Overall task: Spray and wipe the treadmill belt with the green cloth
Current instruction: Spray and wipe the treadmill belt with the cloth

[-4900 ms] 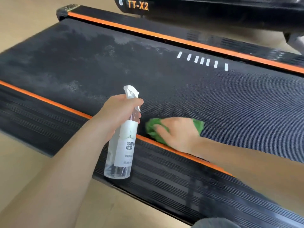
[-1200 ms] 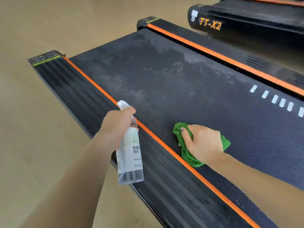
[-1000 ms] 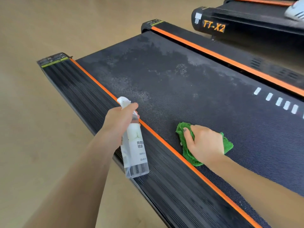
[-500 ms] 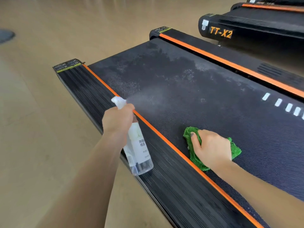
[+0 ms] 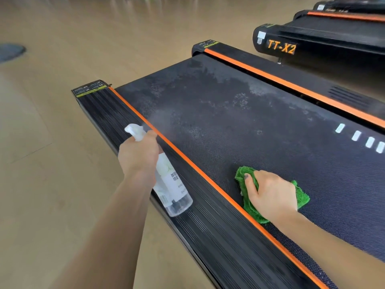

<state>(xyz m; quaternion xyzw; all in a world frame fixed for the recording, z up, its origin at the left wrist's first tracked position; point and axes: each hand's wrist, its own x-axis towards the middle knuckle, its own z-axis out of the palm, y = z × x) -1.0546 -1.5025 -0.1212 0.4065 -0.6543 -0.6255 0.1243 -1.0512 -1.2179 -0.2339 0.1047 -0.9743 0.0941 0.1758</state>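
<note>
The black treadmill belt (image 5: 239,126) runs between two orange stripes and shows pale, patchy marks toward its far end. My left hand (image 5: 138,156) grips a clear spray bottle (image 5: 173,188) with a white label, held over the near side rail, nozzle aimed at the belt. A faint mist hangs over the belt just past the nozzle. My right hand (image 5: 270,195) presses down on a crumpled green cloth (image 5: 301,197), fingers curled over it, on the belt beside the near orange stripe.
The ribbed black side rail (image 5: 218,232) lies between me and the belt. A second treadmill marked TT-X2 (image 5: 281,47) stands at the far right. Wooden floor (image 5: 52,142) spreads to the left, with a dark round object (image 5: 10,52) at the far left.
My view and both hands have shifted toward the belt's far end. The left hand raised the bottle and sprayed, and mist now shows over the belt. The right hand keeps the cloth in place.
</note>
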